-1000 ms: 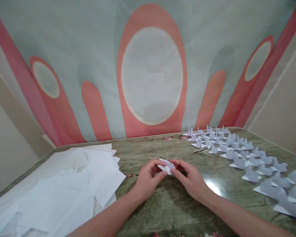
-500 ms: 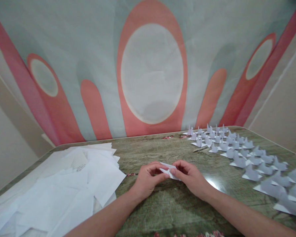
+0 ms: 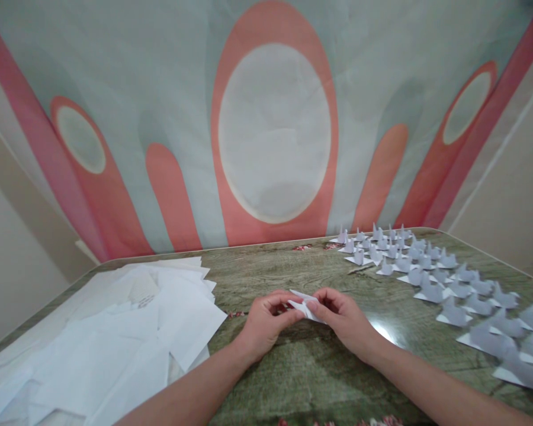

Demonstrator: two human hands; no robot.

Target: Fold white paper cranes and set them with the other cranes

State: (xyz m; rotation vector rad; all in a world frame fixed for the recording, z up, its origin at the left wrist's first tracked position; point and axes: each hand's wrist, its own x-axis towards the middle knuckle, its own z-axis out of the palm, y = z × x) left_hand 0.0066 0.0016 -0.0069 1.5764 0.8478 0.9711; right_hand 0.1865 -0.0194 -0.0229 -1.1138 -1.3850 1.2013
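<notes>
Paper (image 3: 302, 306) folded into sharp points, wood-grained tabletop (image 3: 257, 272)

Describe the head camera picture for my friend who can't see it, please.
The left hand and right hand hold a small folded paper at a greenish table. White sheets lie heaped on the left; many folded paper shapes stand on the right.

Folded piece (image 3: 301, 306): was matt white paper, sharply creased.
Origami figures (image 3: 453, 312): were smooth, matt paper.
Loose sheets (image 3: 195, 328): were smooth, matt paper.
Tabletop (image 3: 257, 269): showed wood grain under a glossy finish, with one bright reflection.
Printed backdrop (image 3: 275, 136): appeared matt and faintly wrinkled; its material could not be told.
</notes>
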